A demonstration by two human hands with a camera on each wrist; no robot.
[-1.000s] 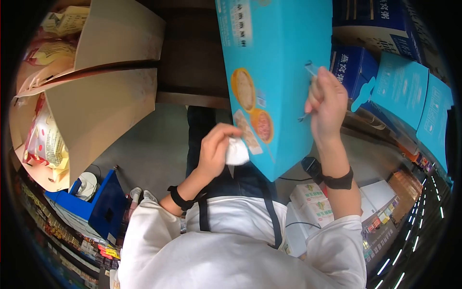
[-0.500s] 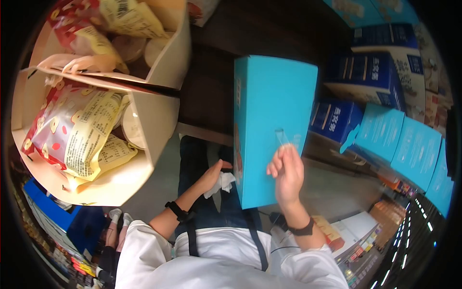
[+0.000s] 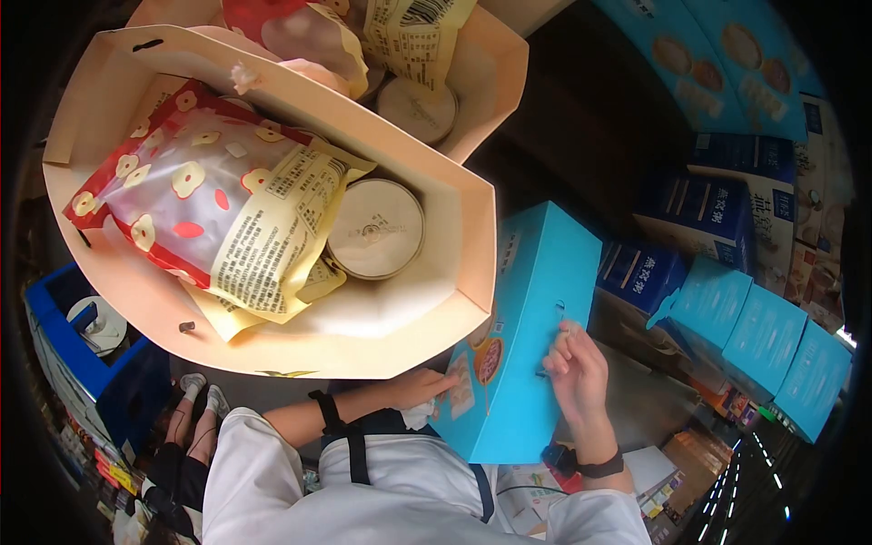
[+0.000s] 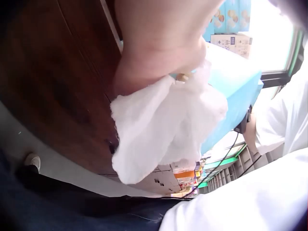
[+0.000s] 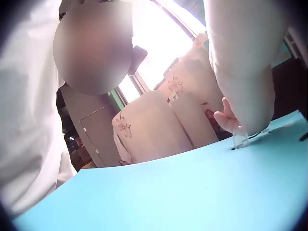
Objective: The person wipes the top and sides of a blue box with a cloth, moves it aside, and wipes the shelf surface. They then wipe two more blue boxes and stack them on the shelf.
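Observation:
A tall turquoise box stands tilted in front of the body, its printed side facing left. The right hand grips a clear plastic handle on the box's side; in the right wrist view the curled fingers hold that clear handle above the turquoise surface. At the box's lower left, the left hand lies against the printed side. A crumpled white cloth or tissue hangs from the left hand in the left wrist view, held by fingers that are mostly hidden.
Two cream open-topped containers with a red-and-yellow bag and round lidded tubs fill the upper left. Blue boxes and smaller turquoise boxes line the right. A blue bin stands lower left.
The view has shifted, bringing the cream containers nearer the centre. The turquoise box and both hands now appear lower in view; the right hand keeps its hold on the handle.

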